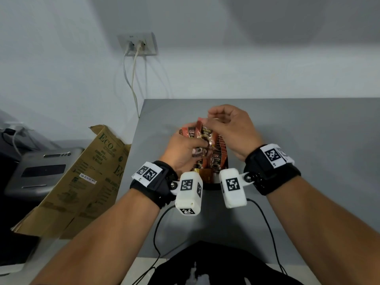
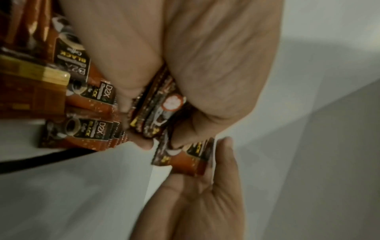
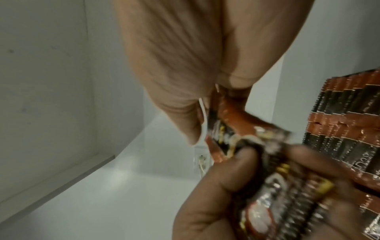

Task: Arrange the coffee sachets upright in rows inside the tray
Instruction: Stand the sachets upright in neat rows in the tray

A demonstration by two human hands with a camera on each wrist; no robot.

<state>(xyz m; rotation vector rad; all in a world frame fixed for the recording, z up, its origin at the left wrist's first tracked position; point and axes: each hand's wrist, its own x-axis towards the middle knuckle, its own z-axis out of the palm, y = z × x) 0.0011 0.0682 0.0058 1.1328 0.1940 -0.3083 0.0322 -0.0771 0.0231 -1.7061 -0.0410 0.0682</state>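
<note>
The small brown-and-black foil coffee sachets [image 1: 218, 159] are seen as glossy, crinkled film with serrated edges; the grey worktop [image 1: 308, 161] is shown smooth and matt; the tan corrugated cardboard box [image 1: 82, 182] looks dull and papery.

A pale blue-grey painted wall [image 1: 226, 48] fills the upper view, carrying a white rectangular wall socket plate [image 1: 137, 44] with two white cables [image 1: 131, 79] hanging down from it. Below and right of the socket plate stands a flat matte grey table [image 1: 308, 140]. Below and left of the plate, a flattened brown cardboard box [image 1: 82, 182] printed in green leans beside a silver-grey machine [image 1: 41, 171].
</note>
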